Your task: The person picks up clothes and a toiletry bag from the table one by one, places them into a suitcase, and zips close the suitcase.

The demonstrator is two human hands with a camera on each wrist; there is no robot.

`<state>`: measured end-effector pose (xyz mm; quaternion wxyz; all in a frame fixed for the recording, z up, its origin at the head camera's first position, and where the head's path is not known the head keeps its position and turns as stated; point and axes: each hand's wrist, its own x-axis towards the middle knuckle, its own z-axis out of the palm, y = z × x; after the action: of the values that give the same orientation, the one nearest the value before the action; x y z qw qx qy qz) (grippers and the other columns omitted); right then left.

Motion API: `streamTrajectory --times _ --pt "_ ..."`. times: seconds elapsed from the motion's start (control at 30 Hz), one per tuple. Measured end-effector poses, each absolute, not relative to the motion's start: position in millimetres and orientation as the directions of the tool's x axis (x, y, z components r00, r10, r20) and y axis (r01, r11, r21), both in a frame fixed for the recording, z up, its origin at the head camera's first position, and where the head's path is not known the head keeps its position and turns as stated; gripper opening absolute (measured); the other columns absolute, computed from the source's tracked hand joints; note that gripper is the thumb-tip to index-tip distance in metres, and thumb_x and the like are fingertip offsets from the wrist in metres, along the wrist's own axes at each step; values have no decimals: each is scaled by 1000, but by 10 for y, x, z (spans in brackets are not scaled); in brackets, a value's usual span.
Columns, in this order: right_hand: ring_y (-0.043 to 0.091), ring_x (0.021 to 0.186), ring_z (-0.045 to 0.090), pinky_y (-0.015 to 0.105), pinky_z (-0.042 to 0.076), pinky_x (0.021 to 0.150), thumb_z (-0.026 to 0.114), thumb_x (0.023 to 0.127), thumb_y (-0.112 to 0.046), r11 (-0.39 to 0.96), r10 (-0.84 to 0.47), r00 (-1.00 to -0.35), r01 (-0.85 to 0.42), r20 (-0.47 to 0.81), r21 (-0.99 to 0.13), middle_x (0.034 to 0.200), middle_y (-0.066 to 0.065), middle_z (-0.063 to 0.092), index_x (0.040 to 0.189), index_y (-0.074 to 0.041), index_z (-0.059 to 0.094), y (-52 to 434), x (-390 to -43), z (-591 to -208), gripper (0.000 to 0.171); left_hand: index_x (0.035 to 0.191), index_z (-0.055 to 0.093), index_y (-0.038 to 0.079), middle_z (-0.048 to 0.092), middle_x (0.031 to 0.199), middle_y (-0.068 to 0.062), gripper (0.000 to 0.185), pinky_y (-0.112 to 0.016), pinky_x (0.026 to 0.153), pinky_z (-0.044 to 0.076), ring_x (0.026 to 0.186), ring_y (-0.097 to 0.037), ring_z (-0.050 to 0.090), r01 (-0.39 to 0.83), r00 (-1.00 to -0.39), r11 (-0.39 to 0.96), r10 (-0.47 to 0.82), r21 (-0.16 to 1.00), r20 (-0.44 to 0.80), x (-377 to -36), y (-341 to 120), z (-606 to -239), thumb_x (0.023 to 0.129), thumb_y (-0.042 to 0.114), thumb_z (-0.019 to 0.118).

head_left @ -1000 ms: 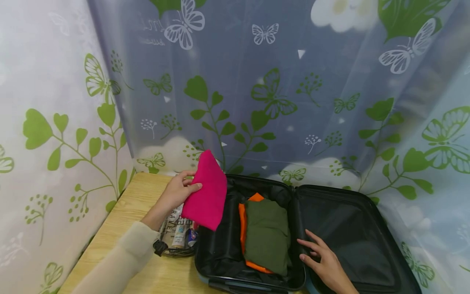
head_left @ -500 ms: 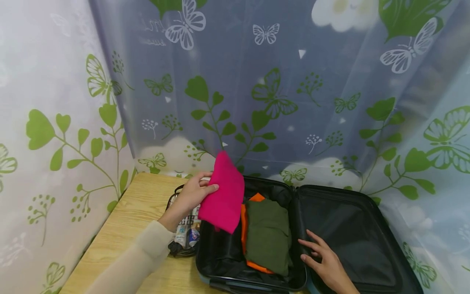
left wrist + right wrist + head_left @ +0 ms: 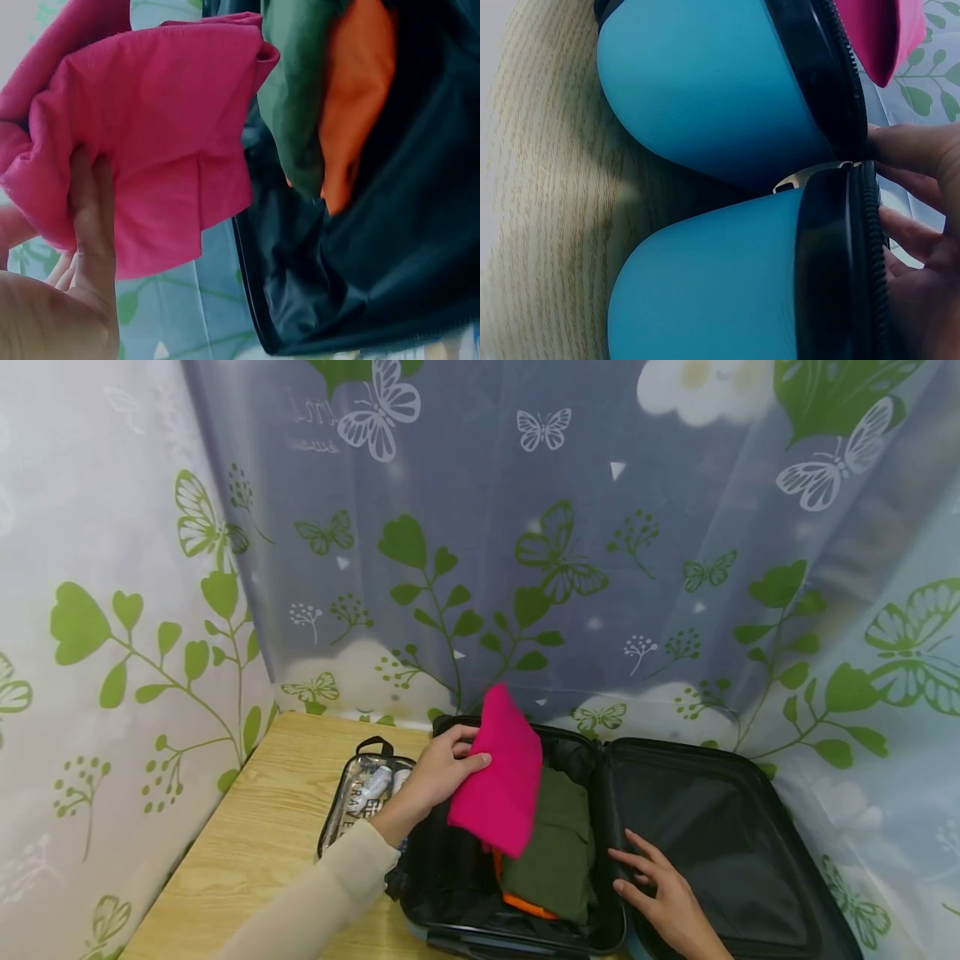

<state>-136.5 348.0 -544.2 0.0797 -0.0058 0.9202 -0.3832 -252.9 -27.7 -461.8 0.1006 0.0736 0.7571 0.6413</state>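
While the left hand (image 3: 438, 772) pinches the pink cloth (image 3: 501, 772) above the green stack (image 3: 551, 847) in the suitcase (image 3: 675, 760), lower it flat — right hand (image 3: 663, 902) rests open, steadying the hinge.

The pink folded cloth (image 3: 498, 777) is covering most of the orange garment (image 3: 525, 903) and part of the green garment (image 3: 551, 847). The left hand (image 3: 438, 770) is hiding the near end of the clear toiletry pouch (image 3: 360, 789); its label is reading too small to tell. The bottom edge of the head view is cutting off the right hand (image 3: 667, 902) at the wrist and the suitcase (image 3: 720, 827) front.
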Motion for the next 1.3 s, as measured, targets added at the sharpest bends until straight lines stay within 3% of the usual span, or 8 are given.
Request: streamTrajectory --times 0.33,0.83,1.2,1.3 --pt "51 154 43 51 59 105 76 104 -37 713 -78 -988 40 -136 -700 176 20 33 148 -15 69 3482 -1369 -5441 50 150 60 10 77 132 -15 49 -40 82 66 92 -21 78 16 -952 159 303 987 -33 -2418 52 -4612 104 21 75" --pt "49 153 45 52 59 105 77 103 -37 718 -78 -989 30 -124 -696 176 20 34 146 -17 70 3486 -1370 -5431 49 148 61 15 77 130 -11 48 -42 82 66 94 -22 78 -60 -940 95 329 994 -88 -2268 537 -4614 103 22 77" --pt "43 148 52 35 61 96 80 101 -26 716 -69 -989 42 -131 -697 174 19 38 143 -8 71 3504 -1378 -5450 46 150 58 13 76 129 -8 49 -40 84 66 95 -18 76 -92 -931 27 352 995 -95 -2190 772 -4693 104 20 75" --pt "41 142 59 37 61 96 80 101 -23 714 -56 -988 63 -146 -697 173 20 39 144 -8 71 3504 -1377 -5440 46 151 58 13 76 130 -8 50 -38 84 65 95 -16 75 -89 -930 22 356 996 -91 -2166 835 -4690 104 19 75"
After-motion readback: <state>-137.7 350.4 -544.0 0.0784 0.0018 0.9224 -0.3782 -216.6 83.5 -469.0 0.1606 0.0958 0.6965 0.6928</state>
